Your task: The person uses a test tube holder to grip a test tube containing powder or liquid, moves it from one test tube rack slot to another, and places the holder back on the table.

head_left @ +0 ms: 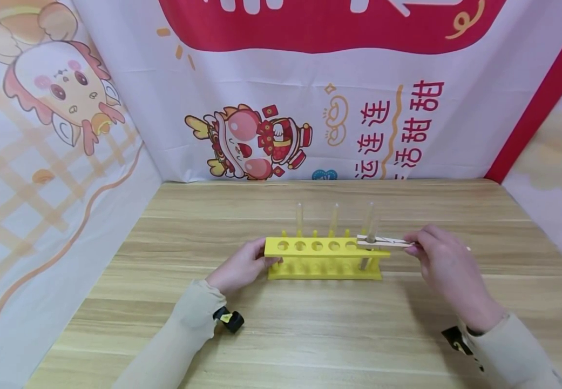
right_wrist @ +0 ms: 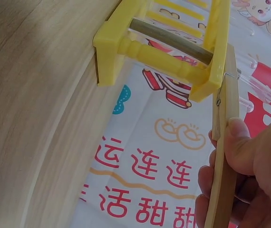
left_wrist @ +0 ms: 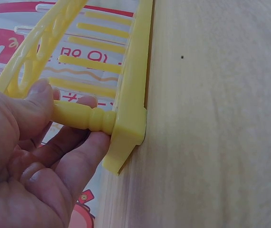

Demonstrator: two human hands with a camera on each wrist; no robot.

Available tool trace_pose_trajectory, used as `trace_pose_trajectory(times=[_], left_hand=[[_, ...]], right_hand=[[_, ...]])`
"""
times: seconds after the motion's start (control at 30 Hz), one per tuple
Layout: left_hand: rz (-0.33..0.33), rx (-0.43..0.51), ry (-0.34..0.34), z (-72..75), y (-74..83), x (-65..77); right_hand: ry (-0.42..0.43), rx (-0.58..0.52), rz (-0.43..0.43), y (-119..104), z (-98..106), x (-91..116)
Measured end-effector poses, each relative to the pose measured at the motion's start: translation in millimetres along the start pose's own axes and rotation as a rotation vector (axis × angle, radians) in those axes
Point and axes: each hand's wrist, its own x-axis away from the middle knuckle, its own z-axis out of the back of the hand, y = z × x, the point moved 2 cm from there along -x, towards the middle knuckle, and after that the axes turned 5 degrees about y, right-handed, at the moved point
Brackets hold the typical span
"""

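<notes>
A yellow test tube rack stands on the table. My left hand holds its left end, the thumb and fingers around the end post. My right hand grips a wooden test tube clamp by its handle, thumb on one side and fingers curled on the other in the right wrist view. The clamp's jaws lie at the upper part of a test tube with grey-brown contents. That tube stands in the rack's rightmost hole, slightly tilted in the head view.
Clear test tubes stand on the pegs along the rack's back. Wood-grain table surrounds the rack. A printed cloth hangs behind the table, with more cloth at both sides. Black straps sit at the sleeves.
</notes>
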Motion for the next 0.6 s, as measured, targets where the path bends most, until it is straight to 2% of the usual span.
trace_pose_trajectory(times=[0.27,0.6], left_hand=[[-0.005,0.008,0.000,0.2,-1.0,-0.8],[-0.014,-0.008,0.000,0.3,1.1,0.5]], right_hand=[[0.022,-0.008,0.020,0.9,-0.6,-0.2],[0.009,0.014,-0.002,-0.3,-1.9,0.8]])
